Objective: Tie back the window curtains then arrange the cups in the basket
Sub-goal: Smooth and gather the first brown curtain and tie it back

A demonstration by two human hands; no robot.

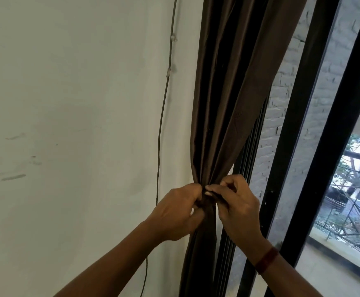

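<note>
A dark brown curtain (228, 93) hangs at the left side of the window, gathered into a narrow bunch at waist height. My left hand (177, 213) grips the bunch from the left, fingers curled into the fabric. My right hand (234, 202) pinches a dark strip of the tie-back (209, 195) against the bunch from the right. Both hands meet at the gathered point. The tie itself is mostly hidden by my fingers. No cups or basket are in view.
A white wall (67, 125) fills the left, with a thin cable (160, 129) clipped down it beside the curtain. Black window frames (292, 136) stand to the right, with a brick wall and a railing outside. A red band sits on my right wrist (267, 260).
</note>
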